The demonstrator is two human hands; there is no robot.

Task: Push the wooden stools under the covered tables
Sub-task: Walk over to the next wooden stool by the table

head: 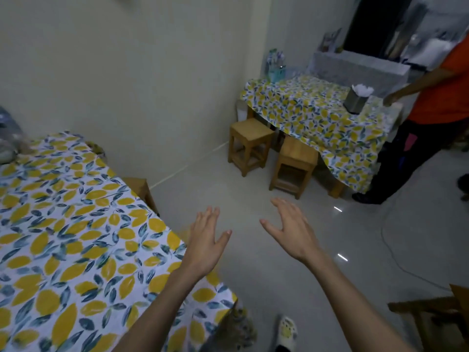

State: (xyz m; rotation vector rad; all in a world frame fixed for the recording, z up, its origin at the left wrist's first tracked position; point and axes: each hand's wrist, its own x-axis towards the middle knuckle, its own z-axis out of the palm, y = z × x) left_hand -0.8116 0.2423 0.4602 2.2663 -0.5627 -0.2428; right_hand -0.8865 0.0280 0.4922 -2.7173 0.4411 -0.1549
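A table under a lemon-print cloth (76,224) fills the left foreground. A wooden stool (140,188) pokes out from under its far corner by the wall. A second covered table (330,118) stands at the back right. Two wooden stools stand at its near side: one (250,146) mostly out on the floor, the other (295,166) partly under the cloth's hanging edge. My left hand (205,242) and my right hand (291,229) are stretched forward over the bare floor, fingers spread, holding nothing, well short of those stools.
A person in an orange shirt (441,92) stands at the far table's right end. A metal tissue holder (355,99) and a cup of utensils (276,69) sit on that table. A cable (390,252) runs across the white floor. Dark wooden furniture (431,318) sits at the bottom right.
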